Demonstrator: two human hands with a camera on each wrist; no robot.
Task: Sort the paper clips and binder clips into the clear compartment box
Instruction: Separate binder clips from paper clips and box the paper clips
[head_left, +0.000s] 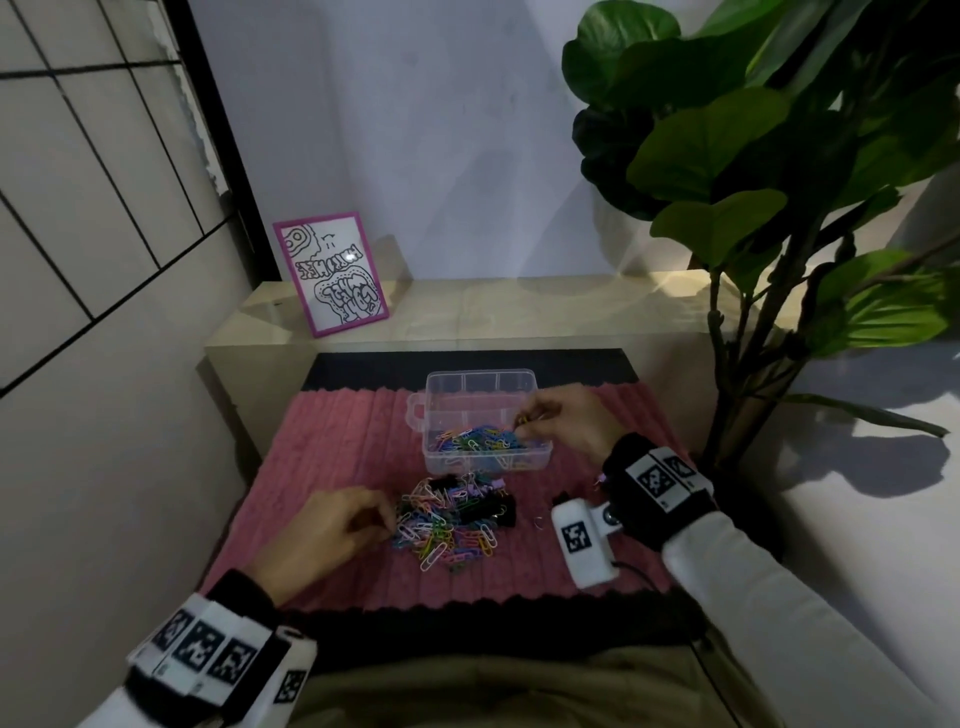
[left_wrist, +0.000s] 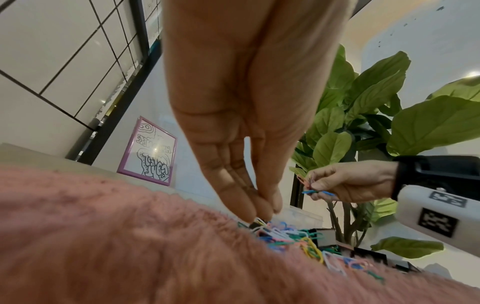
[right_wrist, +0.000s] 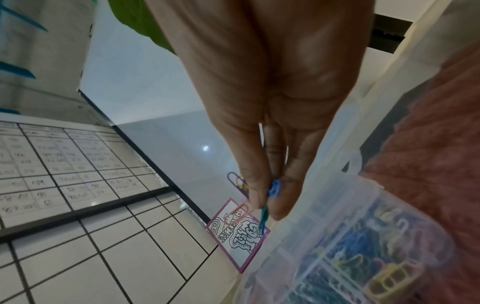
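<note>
Over the clear plastic compartment box (head_left: 485, 421), several coloured wire paper clips (right_wrist: 262, 202) are pinched by the right hand (head_left: 563, 423), while the near pile (head_left: 447, 525) is pinched at by the left hand (head_left: 327, 530); tangled clips could be spilled outside.

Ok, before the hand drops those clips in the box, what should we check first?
1. Right hand pinches a bunch of paper clips: ok.
2. Right hand is over the clear compartment box: ok.
3. Box is open, no lid in the way: ok.
4. The compartment below already holds paper clips, not binder clips: cannot tell for sure, though yellow binder clips show in another section.
5. Left hand is at the loose pile on the pink mat, ready for more: ok.
</note>
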